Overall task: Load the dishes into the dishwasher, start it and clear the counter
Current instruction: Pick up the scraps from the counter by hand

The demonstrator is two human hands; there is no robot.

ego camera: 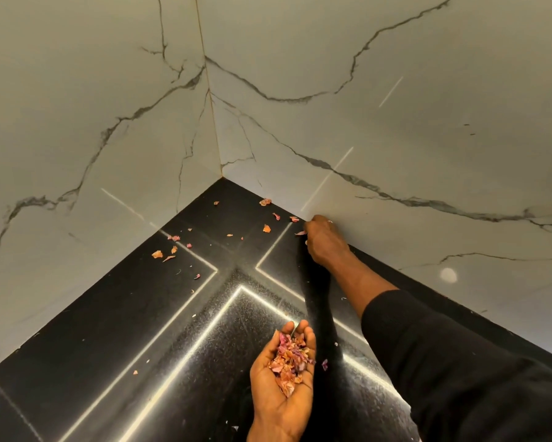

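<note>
Left hand (282,378), right hand (321,242), fifteen-odd peels (156,254)

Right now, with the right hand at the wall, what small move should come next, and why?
Probably carry the pink papery peel scrap, which the right hand seems to pinch, back to the cupped left hand, which already holds a pile of similar peels. More scraps lie on the glossy black stone counter near the corner.
</note>
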